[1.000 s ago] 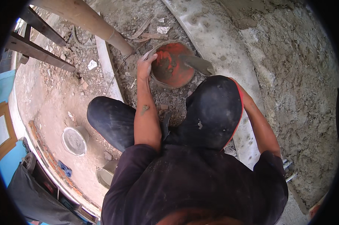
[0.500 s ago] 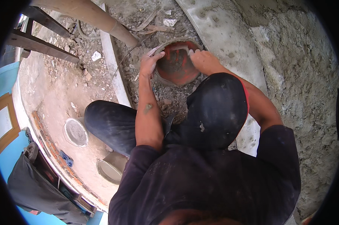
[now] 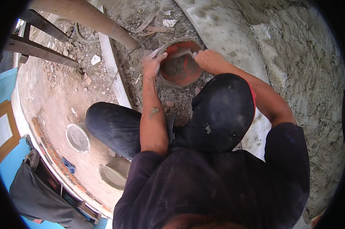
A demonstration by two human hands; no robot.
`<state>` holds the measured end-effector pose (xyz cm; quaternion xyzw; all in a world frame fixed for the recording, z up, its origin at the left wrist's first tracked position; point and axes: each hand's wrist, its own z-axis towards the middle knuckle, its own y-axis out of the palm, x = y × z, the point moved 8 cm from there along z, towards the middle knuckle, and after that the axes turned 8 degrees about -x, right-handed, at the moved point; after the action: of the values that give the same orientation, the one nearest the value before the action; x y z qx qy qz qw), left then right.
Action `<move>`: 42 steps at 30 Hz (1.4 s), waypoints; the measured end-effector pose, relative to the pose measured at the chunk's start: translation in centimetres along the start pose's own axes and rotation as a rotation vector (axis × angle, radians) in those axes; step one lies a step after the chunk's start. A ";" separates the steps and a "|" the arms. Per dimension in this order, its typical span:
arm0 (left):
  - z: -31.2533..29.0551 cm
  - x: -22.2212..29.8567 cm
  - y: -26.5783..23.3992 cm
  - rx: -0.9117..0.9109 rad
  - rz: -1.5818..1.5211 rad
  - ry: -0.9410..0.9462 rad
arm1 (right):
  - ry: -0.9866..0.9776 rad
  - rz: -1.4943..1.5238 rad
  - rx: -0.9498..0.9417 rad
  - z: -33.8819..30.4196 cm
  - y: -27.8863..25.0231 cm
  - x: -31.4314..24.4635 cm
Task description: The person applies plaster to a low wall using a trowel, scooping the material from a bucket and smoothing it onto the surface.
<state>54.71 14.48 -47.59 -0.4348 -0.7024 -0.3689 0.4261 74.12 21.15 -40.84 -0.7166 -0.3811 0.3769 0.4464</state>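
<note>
An orange bucket (image 3: 185, 79), its inside smeared with grey mortar, stands tilted on the rubble ground in front of me. My left hand (image 3: 152, 65) grips its left rim, thumb on the inner side and fingers outside. My right hand (image 3: 209, 61) is closed at the right side of the opening, its fingers over the inside. A pale, blurred strip shows beside those fingers, perhaps part of a tool; its kind cannot be made out. Grey mortar (image 3: 176, 65) lies in the bottom of the bucket.
Right of the bucket runs a pale concrete ledge (image 3: 233, 45) below a rough plastered wall (image 3: 306, 72). A thick pole (image 3: 100, 23) and a narrow concrete strip (image 3: 113, 72) are at the left. Two buckets, one grey-filled (image 3: 78, 138) and one tilted (image 3: 113, 176), stand behind my left knee.
My right hand has shifted slightly at the bucket's rim, and the pale strip inside has moved closer to it and blurred. My left hand keeps its hold on the rim.
</note>
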 end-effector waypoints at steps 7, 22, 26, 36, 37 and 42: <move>-1.3 0.7 -0.2 -0.034 -0.113 0.047 | 0.089 0.087 -0.249 -1.6 2.9 -2.1; -2.0 3.6 3.5 -0.102 0.179 0.194 | 0.217 0.229 -0.394 -4.2 6.6 -1.8; -2.8 6.0 3.0 0.015 0.322 0.196 | 0.370 0.205 -0.192 -5.8 -0.3 1.9; -7.4 27.7 2.9 -0.079 0.184 0.611 | 0.019 0.384 0.080 -1.4 -11.8 1.4; -7.7 28.3 2.7 -0.070 0.149 0.624 | -0.054 0.476 0.121 -1.1 -12.8 1.1; -8.8 26.9 1.5 0.033 -0.168 0.575 | -0.112 0.713 0.201 1.1 -12.6 -1.5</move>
<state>51.57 15.19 -19.46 -0.2456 -0.5923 -0.4994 0.5826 69.82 24.12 -29.17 -0.7352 -0.0927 0.5826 0.3338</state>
